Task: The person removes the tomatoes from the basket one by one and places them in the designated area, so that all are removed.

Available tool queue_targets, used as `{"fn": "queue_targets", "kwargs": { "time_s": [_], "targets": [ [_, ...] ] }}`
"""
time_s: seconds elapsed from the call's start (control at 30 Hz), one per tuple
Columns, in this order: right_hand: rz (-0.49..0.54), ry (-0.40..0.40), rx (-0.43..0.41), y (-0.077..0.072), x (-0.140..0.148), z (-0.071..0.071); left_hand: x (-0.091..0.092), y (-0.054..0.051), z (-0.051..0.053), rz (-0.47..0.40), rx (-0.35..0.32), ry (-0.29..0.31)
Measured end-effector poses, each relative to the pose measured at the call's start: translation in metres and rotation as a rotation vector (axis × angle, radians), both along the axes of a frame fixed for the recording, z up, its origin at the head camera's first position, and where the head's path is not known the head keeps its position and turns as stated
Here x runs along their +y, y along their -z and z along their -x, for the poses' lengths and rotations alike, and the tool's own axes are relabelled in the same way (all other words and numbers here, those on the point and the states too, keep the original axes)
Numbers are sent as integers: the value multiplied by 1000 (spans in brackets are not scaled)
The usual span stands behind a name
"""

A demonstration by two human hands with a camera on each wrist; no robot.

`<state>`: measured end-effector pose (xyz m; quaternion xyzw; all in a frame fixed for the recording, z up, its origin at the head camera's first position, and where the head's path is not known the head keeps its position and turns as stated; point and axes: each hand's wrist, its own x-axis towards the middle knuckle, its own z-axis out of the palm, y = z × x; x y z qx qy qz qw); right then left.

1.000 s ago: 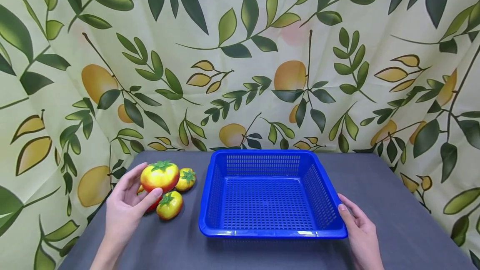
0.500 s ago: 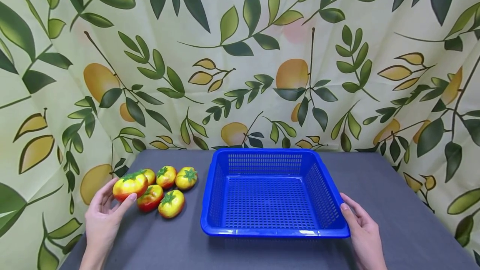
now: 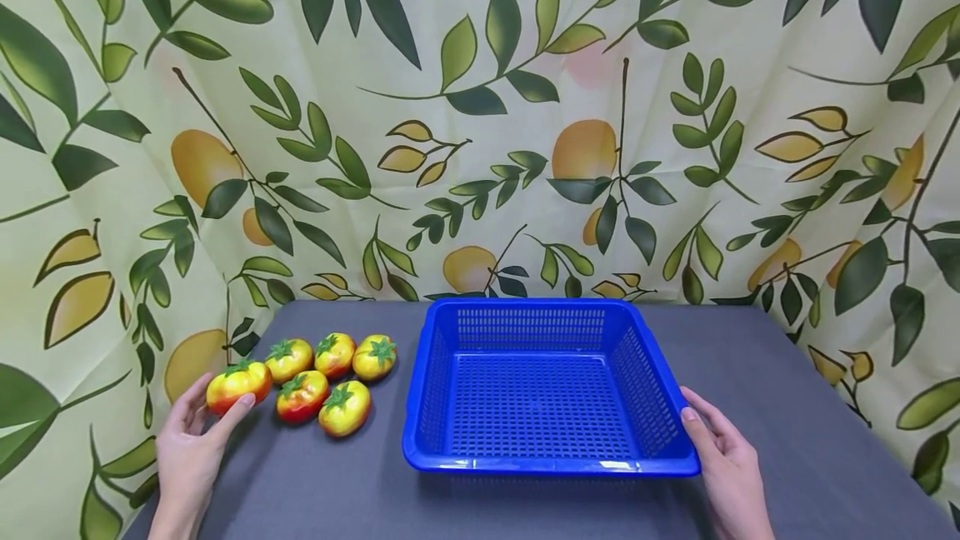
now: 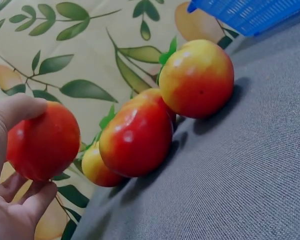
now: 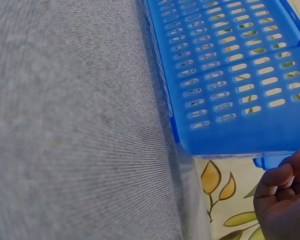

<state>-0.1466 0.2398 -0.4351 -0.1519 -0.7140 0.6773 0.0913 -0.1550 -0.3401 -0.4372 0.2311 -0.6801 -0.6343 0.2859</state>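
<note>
At the left of the table, my left hand [image 3: 187,452] grips a yellow-and-red tomato [image 3: 238,387], thumb on the near side and fingers on the far side. In the left wrist view this tomato [image 4: 44,142] sits between thumb and fingertips; whether its underside touches the table cannot be told. Several more tomatoes [image 3: 302,397] with green tops lie just right of it. A blue plastic basket [image 3: 551,467] with slotted walls stands mid-table, bare inside. My right hand [image 3: 726,469] holds its near right corner, thumb on the rim; in the right wrist view curled fingers [image 5: 277,182] reach under the rim.
A grey cloth-covered table [image 3: 795,432] extends around the basket and tomatoes. Behind it and along both sides hangs a leaf-and-fruit patterned curtain [image 3: 510,207]. A strip of table separates the tomatoes from the basket's left wall.
My left hand has carried its tomato left and down, away from above the other tomatoes, uncovering those behind it. My right hand and the basket stay in place.
</note>
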Motion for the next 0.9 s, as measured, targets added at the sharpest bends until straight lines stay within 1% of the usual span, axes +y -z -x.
{"fn": "queue_targets", "kwargs": {
  "time_s": [0.07,0.1,0.23,0.3,0.47,0.6,0.73,0.8,0.9],
  "targets": [
    [3,4,-10,1,0,0,-1,2,-1,7,-36,3],
    [-13,9,-22,1,0,-1,-2,3,0,15,-55,2],
    [-41,19,-45,1,-1,-1,-7,8,1,103,-178,6],
    [-54,17,-43,0,-1,-1,-9,10,2,138,-228,6],
    [-25,-3,-3,0,0,-1,-11,13,3,142,-251,22],
    [-64,6,-14,1,0,-1,-13,17,5,197,-313,42],
    [-74,10,-14,2,0,-1,-16,21,6,215,-358,49],
    [-45,-2,9,2,0,-1,-17,23,7,216,-358,46],
    [-10,-18,35,1,0,-1,-17,25,8,225,-322,38]
  ]
}}
